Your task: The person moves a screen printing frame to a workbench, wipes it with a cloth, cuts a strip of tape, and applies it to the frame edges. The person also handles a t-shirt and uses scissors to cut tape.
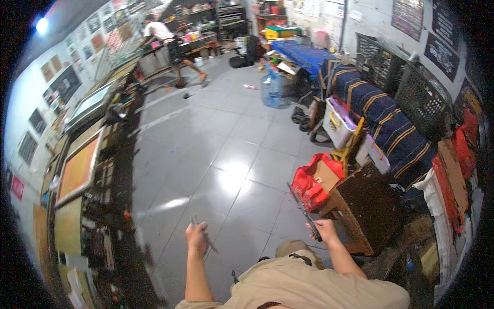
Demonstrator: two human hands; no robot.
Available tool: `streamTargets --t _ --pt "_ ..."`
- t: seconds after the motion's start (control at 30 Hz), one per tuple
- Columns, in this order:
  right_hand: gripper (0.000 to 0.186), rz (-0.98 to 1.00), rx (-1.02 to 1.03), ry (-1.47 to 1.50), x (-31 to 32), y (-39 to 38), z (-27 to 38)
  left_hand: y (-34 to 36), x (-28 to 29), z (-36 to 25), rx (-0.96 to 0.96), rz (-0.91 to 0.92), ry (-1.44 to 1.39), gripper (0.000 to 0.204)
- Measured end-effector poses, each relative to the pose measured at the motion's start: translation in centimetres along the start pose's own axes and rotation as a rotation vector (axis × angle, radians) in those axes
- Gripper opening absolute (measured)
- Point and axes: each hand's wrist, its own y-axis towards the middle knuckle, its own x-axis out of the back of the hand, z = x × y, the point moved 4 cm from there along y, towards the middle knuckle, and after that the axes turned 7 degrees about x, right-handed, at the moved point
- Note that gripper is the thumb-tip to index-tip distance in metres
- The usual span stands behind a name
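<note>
My left hand is closed around a thin grey, pointed tool whose exact kind I cannot make out. One end pokes out above my fingers and the other slants down to the right, over the grey floor. In my right hand is a long, narrow dark tool, gripped at its lower end and pointing up and to the left. Its kind is also unclear. Beyond it, a red plastic bag with brown cardboard in it rests beside a brown wooden stool.
Frames and panels line a long rack on the left. At right are white bins, a striped dark-blue cloth and black crates. A large blue water bottle stands farther off. Another person bends at the far bench.
</note>
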Motion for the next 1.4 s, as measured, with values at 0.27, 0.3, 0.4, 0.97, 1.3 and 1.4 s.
streamTargets --t 0.27,0.3,0.4,0.97,1.3,1.4 --pt "0.021 -0.442 -0.124 0.019 6.3 12.8 1.0 17.4 -23.9 -7.1 0.020 0.389 0.137 0.011" --pt "0.022 -0.457 -0.130 0.040 6.0 14.9 1.9 19.1 -25.2 -8.0 0.043 0.360 0.101 0.010" --pt "0.024 -0.428 -0.035 0.081 5.3 22.5 6.8 24.6 -28.3 -10.1 0.063 0.314 0.036 0.009" --pt "0.022 -0.026 -0.065 -0.024 -8.2 71.0 23.7 59.0 -38.8 -26.1 0.025 -0.050 -0.128 0.010" --pt "0.040 -0.460 -0.081 0.304 -8.0 91.0 28.8 81.4 -65.7 -37.7 0.040 0.340 0.034 0.012" --pt "0.039 -0.570 -0.084 0.222 -7.0 97.2 30.9 88.3 -72.5 -41.6 -0.007 0.389 0.044 0.012"
